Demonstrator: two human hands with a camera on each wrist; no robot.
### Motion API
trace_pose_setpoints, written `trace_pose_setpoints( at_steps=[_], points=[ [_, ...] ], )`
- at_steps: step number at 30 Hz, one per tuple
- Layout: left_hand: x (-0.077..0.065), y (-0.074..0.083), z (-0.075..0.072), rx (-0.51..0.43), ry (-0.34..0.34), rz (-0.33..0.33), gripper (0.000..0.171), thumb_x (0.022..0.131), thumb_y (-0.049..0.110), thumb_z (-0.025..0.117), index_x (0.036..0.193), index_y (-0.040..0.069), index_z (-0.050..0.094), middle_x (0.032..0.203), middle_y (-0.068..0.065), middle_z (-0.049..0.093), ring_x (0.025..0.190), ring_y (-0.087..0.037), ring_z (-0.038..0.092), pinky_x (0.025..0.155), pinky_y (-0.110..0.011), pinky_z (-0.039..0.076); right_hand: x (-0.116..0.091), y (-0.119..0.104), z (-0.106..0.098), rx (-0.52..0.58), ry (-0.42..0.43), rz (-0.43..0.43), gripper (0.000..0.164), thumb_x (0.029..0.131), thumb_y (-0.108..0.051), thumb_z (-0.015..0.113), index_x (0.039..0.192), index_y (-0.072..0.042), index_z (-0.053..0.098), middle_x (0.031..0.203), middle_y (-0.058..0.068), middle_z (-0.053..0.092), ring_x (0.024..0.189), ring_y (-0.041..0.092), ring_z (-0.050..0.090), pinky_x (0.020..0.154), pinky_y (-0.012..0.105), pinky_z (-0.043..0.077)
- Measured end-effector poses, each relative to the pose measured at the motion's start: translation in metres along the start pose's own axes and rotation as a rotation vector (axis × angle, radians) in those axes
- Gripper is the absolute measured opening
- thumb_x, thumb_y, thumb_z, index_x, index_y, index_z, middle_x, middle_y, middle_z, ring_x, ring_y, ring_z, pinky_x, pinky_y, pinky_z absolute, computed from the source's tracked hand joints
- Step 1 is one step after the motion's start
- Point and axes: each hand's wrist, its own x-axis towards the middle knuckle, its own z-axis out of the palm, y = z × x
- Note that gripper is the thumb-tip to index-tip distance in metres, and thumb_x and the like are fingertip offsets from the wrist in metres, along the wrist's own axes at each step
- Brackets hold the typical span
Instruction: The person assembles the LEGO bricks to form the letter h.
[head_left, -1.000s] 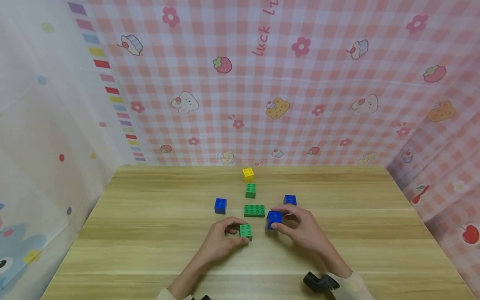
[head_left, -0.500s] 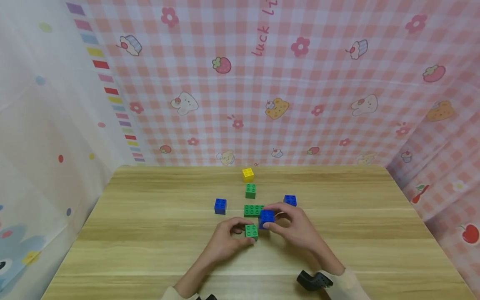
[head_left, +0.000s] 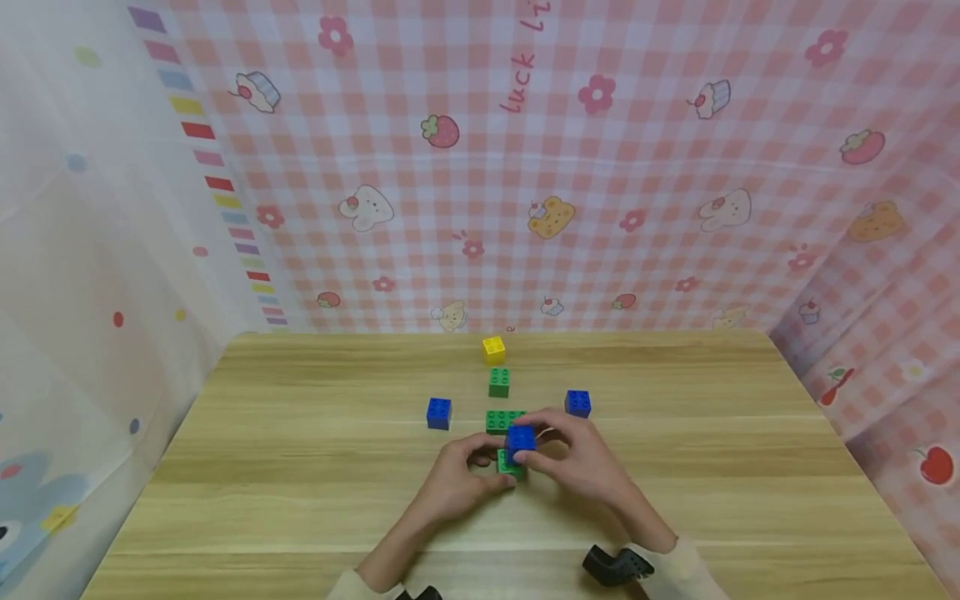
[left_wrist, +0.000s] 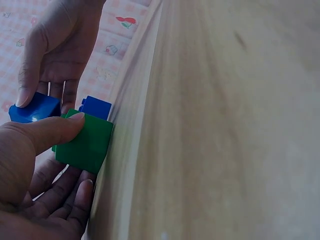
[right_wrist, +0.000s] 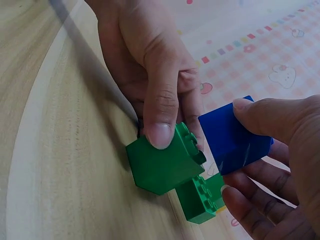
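Leftward over our green block (right_wrist: pixel 162 162) has come the blue block (right_wrist: pixel 232 137), just apart from its studs (right_wrist: pixel 194 145).
Nearest, our left grip (head_left: pixel 461 479) pinches the green block near the bench (head_left: pixel 262 492), opened only to its width; our right grip (head_left: pixel 577 462) pinches the blue likewise. We'd do well to square blue to studs before any push. Farther back, a second blue block (head_left: pixel 577 403) now shows whole.

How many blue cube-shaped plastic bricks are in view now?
3: a blue cube-shaped plastic brick held in the right hand; a second blue brick on the wooden table beyond the left hand; a third blue brick beyond the right hand. None looks hidden.
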Motion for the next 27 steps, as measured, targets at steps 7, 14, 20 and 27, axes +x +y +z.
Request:
trace_pose_setpoints(
  at_steps=[7, 14, 20, 27],
  points=[
    [0.0005, -0.0009, -0.0003, -0.006, -0.002, 0.002, 0.040, 0.083, 0.026, 0.087, 0.120, 0.022, 0.073, 0.120, 0.001, 0.072, 0.107, -0.018, 0.065, 0.097, -0.042, 0.057, -0.0004, 0.0008, 0.0027, -0.001, -0.019, -0.017, 0.037, 0.091, -0.028, 0.079, 0.126, -0.017, 0.069, 0.119, 0.000, 0.070, 0.100, 0.019, 0.066, 0.095, 0.045, 0.061],
    [-0.0003, -0.0022, 0.0005, -0.009, 0.011, 0.031, 0.039, 0.082, 0.027, 0.088, 0.118, 0.023, 0.074, 0.117, 0.005, 0.074, 0.107, -0.017, 0.065, 0.096, -0.038, 0.057, -0.0008, 0.0021, 0.0057, 0.009, -0.030, -0.031, 0.035, 0.090, -0.027, 0.080, 0.122, -0.019, 0.069, 0.115, -0.001, 0.072, 0.099, 0.019, 0.068, 0.096, 0.046, 0.060],
    [-0.0011, -0.0024, -0.0004, -0.012, 0.006, 0.039, 0.040, 0.081, 0.027, 0.089, 0.118, 0.023, 0.074, 0.117, 0.006, 0.075, 0.107, -0.016, 0.066, 0.097, -0.033, 0.056, -0.0012, 0.0027, 0.0066, -0.003, -0.034, -0.031, 0.034, 0.090, -0.028, 0.080, 0.121, -0.020, 0.069, 0.114, -0.002, 0.073, 0.099, 0.018, 0.068, 0.096, 0.044, 0.060],
    [-0.0015, -0.0031, -0.0034, -0.054, 0.003, 0.034, 0.041, 0.080, 0.019, 0.088, 0.118, 0.018, 0.074, 0.117, 0.001, 0.075, 0.112, -0.017, 0.066, 0.100, -0.034, 0.057, -0.0017, 0.0012, 0.0060, -0.020, -0.039, -0.041, 0.033, 0.090, -0.030, 0.080, 0.120, -0.021, 0.070, 0.113, -0.004, 0.073, 0.099, 0.018, 0.068, 0.095, 0.043, 0.061]
  ],
)
